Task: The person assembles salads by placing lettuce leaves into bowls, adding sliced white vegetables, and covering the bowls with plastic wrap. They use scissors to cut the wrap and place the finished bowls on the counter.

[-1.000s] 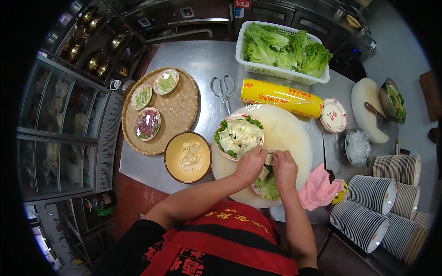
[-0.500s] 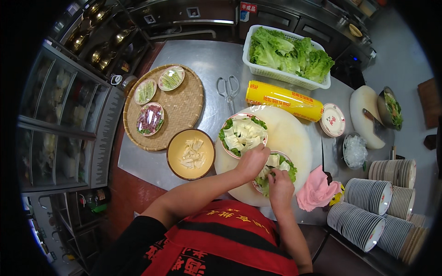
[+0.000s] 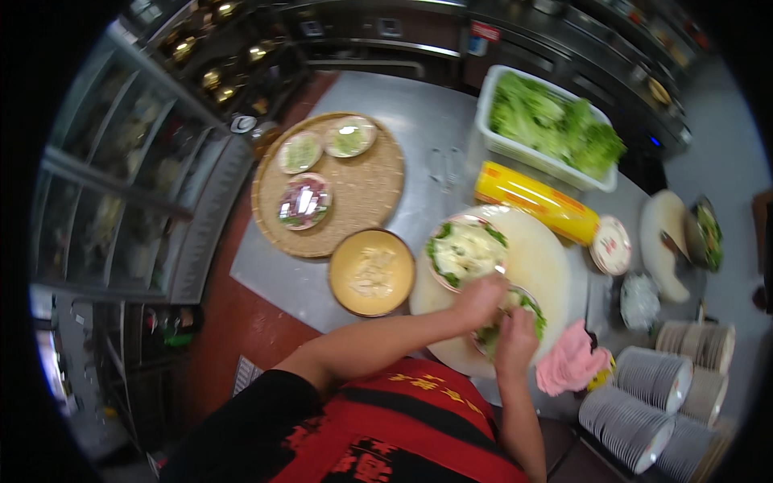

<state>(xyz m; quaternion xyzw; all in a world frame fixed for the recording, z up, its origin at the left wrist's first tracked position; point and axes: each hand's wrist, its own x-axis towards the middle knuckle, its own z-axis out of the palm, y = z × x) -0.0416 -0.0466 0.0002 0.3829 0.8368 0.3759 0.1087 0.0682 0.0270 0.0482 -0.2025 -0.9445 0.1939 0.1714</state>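
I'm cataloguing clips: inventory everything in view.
table: one, grey, centre
round board: one, whitish, on table
plated portions: two, pale and green, on board
bowl: one, yellow, left of board
woven tray: one, tan, left
wrapped dishes: three, green or reddish, on tray
film roll: one, yellow, beyond board
lettuce: one heap, green, in basket
scissors: one, greyish, near roll
cloth: one, pink, right of board
plate stacks: several, white, lower right
cabinet: one, grey, left
left hand, right hand: two, bare, at nearer portion

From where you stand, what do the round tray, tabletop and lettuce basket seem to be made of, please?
Round tray: probably matte bamboo, being tan and woven. Tabletop: likely smooth metal, grey with soft reflections. Lettuce basket: apparently white plastic, with pale, moulded-looking walls.
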